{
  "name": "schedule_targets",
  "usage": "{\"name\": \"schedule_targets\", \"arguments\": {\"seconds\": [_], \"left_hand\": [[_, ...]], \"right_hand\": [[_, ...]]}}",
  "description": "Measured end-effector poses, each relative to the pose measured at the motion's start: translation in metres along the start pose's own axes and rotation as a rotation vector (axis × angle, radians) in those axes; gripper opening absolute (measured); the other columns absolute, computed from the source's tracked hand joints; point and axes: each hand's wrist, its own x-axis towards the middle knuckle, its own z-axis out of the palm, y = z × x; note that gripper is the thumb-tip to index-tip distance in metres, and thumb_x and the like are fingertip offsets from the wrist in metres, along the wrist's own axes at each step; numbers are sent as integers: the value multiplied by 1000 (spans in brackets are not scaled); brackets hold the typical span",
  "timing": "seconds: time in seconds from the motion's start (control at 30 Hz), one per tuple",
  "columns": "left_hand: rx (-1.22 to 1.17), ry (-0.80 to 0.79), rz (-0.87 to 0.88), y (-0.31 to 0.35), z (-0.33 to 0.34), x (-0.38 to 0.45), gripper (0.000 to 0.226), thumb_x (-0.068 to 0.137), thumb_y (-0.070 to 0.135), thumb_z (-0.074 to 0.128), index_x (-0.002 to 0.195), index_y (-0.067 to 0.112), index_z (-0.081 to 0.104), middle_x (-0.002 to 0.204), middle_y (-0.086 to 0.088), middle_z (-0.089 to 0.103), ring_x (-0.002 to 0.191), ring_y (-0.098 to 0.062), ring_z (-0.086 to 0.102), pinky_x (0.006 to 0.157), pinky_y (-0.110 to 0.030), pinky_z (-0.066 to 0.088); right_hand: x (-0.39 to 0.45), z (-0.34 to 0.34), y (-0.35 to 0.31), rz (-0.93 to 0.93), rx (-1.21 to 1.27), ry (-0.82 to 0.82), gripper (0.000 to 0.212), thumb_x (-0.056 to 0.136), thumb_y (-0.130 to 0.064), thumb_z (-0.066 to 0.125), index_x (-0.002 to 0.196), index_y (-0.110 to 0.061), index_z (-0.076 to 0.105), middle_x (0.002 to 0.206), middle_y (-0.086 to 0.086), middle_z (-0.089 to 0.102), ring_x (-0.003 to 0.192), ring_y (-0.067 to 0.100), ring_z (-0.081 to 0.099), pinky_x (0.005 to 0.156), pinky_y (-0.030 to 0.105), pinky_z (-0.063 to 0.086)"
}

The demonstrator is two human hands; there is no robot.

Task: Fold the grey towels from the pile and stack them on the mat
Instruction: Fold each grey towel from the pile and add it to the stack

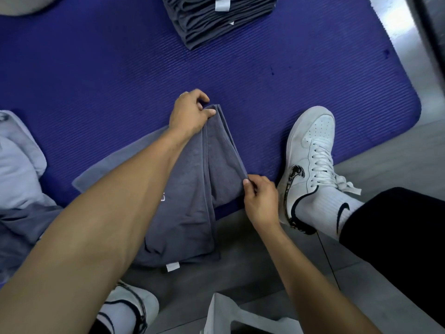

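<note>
Head view puts me right above the grey towel (187,201), which lies half on the blue mat (96,80) and half on the grey floor (240,266), its white tag (173,266) at the near edge. I see the left hand (190,113) pinching the towel's far corner, fingers curled round the bunched layers. The right hand (261,200) pinches the near corner of the same raised fold between thumb and fingers. The fold stands up between the two hands. A stack of folded grey towels (216,18) sits at the mat's far end. The unfolded pile (19,213) lies at my left. A white sneaker (310,150) rests on the mat's edge, just beside the right hand.
</note>
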Motion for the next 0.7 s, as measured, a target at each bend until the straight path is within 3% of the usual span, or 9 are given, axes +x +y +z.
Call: {"name": "schedule_targets", "arguments": {"seconds": [0.17, 0.23, 0.4, 0.53, 0.63, 0.7], "left_hand": [[150, -78, -46, 11, -1, -2, 20, 92, 32, 65, 101, 15, 64, 117, -5, 51, 115, -24, 50, 100, -44, 46], [168, -94, -64, 14, -6, -5, 20, 95, 33, 62, 102, 15, 62, 120, -8, 55, 117, -26, 50, 103, -47, 43], [79, -118, -95, 21, -39, -27, 13, 96, 33, 59, 96, 20, 56, 91, 0, 64, 94, -20, 61, 82, -39, 51], [-14, -96, -56, 34, -81, -63, 11, 93, 27, 66, 99, 18, 63, 72, 4, 67, 82, -14, 65, 66, -25, 46], [-56, -129, -42, 40, -120, -100, 25, 91, 23, 69, 115, 15, 68, 76, -6, 72, 80, -13, 65, 70, -19, 47], [-64, -148, -39, 40, -149, -126, 22, 88, 20, 72, 109, 14, 73, 70, 1, 69, 72, -7, 63, 76, -23, 49]], "right_hand": [[2, 0, 2, 20, 30, -1, 20, 97, -19, 56, 104, -10, 72, 95, 6, 68, 91, 24, 60, 86, 41, 50], [2, -3, 0, 20, 46, -8, 19, 97, -19, 56, 102, -9, 71, 93, 5, 69, 88, 23, 62, 84, 42, 51], [1, -13, -6, 23, 25, -71, 19, 98, -18, 54, 97, -7, 69, 90, 7, 69, 85, 25, 63, 79, 40, 51], [-6, -31, -13, 5, -22, -168, 17, 99, -19, 54, 93, -10, 67, 83, 1, 67, 76, 17, 60, 62, 17, 40], [-14, -51, -30, -42, 7, -139, 15, 97, -16, 57, 87, -13, 68, 75, -3, 64, 66, 8, 55, 57, 5, 37], [-20, -65, -47, -113, 6, -117, 14, 95, -14, 59, 84, -12, 68, 73, -2, 64, 67, 11, 55, 58, 10, 35]]}}
